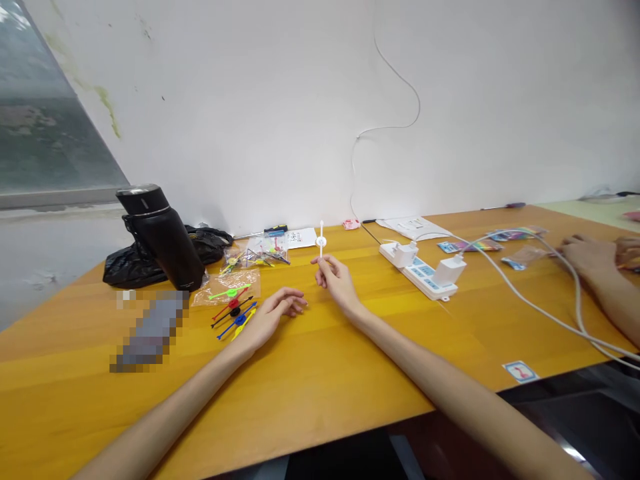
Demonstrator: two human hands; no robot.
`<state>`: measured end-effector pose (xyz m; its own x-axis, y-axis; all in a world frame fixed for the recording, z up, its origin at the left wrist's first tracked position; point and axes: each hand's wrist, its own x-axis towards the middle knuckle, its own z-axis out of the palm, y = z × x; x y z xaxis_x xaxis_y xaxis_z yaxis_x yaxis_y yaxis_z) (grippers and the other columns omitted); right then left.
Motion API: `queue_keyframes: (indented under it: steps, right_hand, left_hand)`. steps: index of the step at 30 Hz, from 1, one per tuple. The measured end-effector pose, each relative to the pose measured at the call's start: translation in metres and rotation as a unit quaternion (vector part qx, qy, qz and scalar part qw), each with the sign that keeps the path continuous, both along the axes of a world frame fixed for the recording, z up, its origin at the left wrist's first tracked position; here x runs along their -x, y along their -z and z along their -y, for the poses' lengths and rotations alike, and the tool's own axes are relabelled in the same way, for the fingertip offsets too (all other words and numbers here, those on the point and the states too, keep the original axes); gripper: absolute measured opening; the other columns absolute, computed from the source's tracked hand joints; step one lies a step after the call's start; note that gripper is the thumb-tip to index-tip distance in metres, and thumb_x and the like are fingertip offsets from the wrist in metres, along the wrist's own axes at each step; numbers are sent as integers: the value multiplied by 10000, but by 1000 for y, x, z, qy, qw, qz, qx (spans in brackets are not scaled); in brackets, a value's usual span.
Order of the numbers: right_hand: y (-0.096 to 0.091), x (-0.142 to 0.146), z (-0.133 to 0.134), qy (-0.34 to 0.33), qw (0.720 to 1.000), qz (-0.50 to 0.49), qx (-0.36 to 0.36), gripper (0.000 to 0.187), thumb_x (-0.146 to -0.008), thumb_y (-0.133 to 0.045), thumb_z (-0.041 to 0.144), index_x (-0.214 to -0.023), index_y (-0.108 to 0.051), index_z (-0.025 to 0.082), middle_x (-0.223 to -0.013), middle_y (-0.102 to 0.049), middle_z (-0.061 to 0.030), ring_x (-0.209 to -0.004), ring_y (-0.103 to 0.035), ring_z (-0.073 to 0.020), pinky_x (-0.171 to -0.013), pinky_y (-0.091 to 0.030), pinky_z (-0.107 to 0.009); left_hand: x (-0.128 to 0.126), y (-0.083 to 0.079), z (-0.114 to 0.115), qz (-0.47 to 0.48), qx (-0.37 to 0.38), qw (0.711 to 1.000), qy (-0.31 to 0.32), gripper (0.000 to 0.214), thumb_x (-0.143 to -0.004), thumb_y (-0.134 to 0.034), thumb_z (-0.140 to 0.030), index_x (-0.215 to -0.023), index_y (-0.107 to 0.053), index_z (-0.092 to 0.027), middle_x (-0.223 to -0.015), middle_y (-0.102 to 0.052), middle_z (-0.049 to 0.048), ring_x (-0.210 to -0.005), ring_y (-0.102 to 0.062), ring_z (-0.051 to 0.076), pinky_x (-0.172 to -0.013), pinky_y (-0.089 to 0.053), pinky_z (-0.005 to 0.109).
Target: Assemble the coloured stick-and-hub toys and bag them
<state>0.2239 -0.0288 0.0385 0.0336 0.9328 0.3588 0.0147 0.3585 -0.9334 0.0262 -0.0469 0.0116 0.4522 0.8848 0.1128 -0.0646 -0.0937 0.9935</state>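
White disc stick [321, 241] is held just above the wooden table [325, 387], near the middle of the far side, pinched at its lower end.

Scanning from the left:

1. We see a black flask [161, 235] leaning in front of a black plastic bag [213, 243].
2. Clear packets [255, 255] lie behind a fan of coloured disc sticks [234, 311]: green, red, black, blue and yellow.
3. Our left hand [273, 315] rests on the table just beside that fan. Its fingers are loosely curled and hold nothing.
4. Our right hand [337, 280] pinches the white disc stick between thumb and fingertips, with the other fingers folded under.
5. A white power strip [425, 272] carries a white charger [453, 267], and cables run off to the right.
6. Another person's hands [593, 257] work at the far right edge, well apart from ours.

Orientation: the long axis of the stick is close to vertical. Its free end points up towards the wall, and its disc sits about midway along the shaft, above the fingertips.

Handling, in our judgement: we grip low and lightly, below the disc, so that the disc stays free. We keep the shaft plumb and rest the forearm on the table for steadiness.
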Motion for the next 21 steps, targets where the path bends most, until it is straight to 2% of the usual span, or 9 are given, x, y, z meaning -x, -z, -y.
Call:
queue_keyframes:
  steps: [5,10,15,21]
  right_hand:
    - [7,4,-2,-18,999,-16,24,414,-930,-512,577,-973,-617,179,-562,-539,41,-511,-442,-113,-554,-356,-252]
    - [11,10,-1,-53,997,-23,44,384,-916,-499,534,-990,-623,178,-590,-547,40,-525,-446,-112,-563,-366,-249]
    - [16,12,-3,-67,995,-25,75,304,-841,-569,450,-965,-637,181,-754,-578,15,-573,-453,-96,-523,-331,-231]
    - [24,11,-9,-46,998,-10,53,264,-836,-579,404,-944,-662,179,-889,-638,-27,-675,-500,-116,-547,-373,-222]
  left_hand:
    - [0,-4,5,-43,-62,996,39,250,-942,-579,-371,-1049,-687,-173,-946,-742,87,-889,-662,205,-878,-478,339]
    - [-1,-10,10,-81,-89,991,54,228,-948,-540,-326,-1036,-689,-178,-914,-731,79,-884,-658,212,-884,-472,344]
    - [-1,-12,12,-101,-106,987,60,220,-949,-524,-302,-1039,-685,-182,-920,-733,80,-896,-666,221,-885,-474,344]
    - [0,-18,19,-154,-123,977,75,225,-977,-469,-265,-1054,-661,-177,-950,-736,68,-945,-678,214,-930,-457,335]
